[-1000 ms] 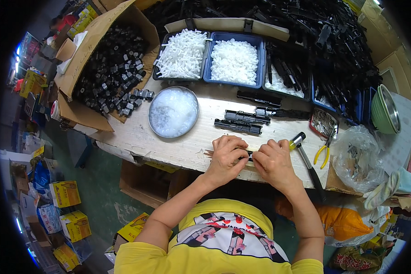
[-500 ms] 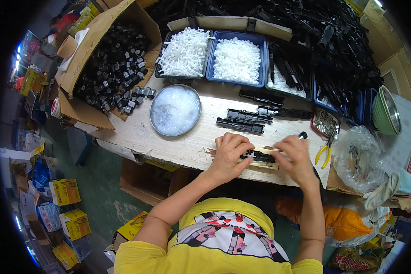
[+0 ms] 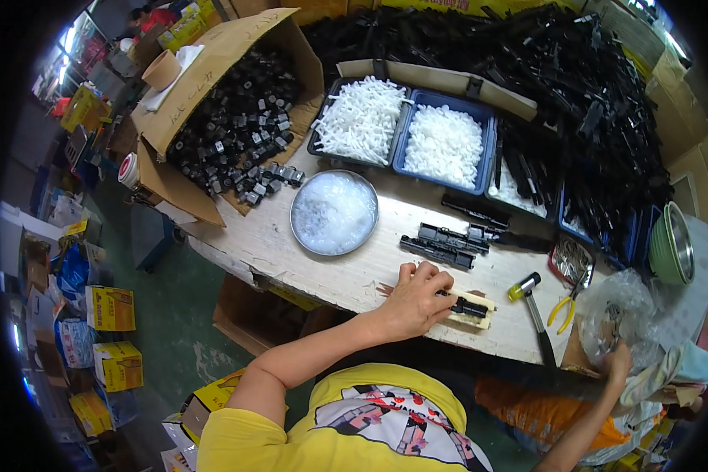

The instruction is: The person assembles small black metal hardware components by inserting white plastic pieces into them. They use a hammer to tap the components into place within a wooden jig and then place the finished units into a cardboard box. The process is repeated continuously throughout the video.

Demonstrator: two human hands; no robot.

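My left hand (image 3: 418, 302) presses with curled fingers on a long black plastic part (image 3: 470, 308). That part sits in a cream-coloured block (image 3: 482, 321) at the table's front edge; its left end is hidden under my fingers. My right hand (image 3: 618, 362) reaches to the clear plastic bag (image 3: 633, 295) at the right edge, its fingertips partly hidden against the bag's contents. Between my hands lies a hammer (image 3: 536, 322) with a black handle and a yellow end. Yellow-handled pliers (image 3: 562, 315) rest to its right. Several similar black parts (image 3: 446, 237) lie beyond the block.
A round metal dish (image 3: 334, 212) holds translucent material. Trays of white pegs (image 3: 358, 122) and white pieces (image 3: 444, 145) stand behind it. An open carton (image 3: 212, 86) of dark metallic parts is at left. A red tray (image 3: 570, 261) holds small metal pieces; black parts (image 3: 527, 71) pile up behind.
My right hand has left the black part and moved right to the plastic bag. My left hand stays on the part. The head view has shifted, and the hammer now shows in full.
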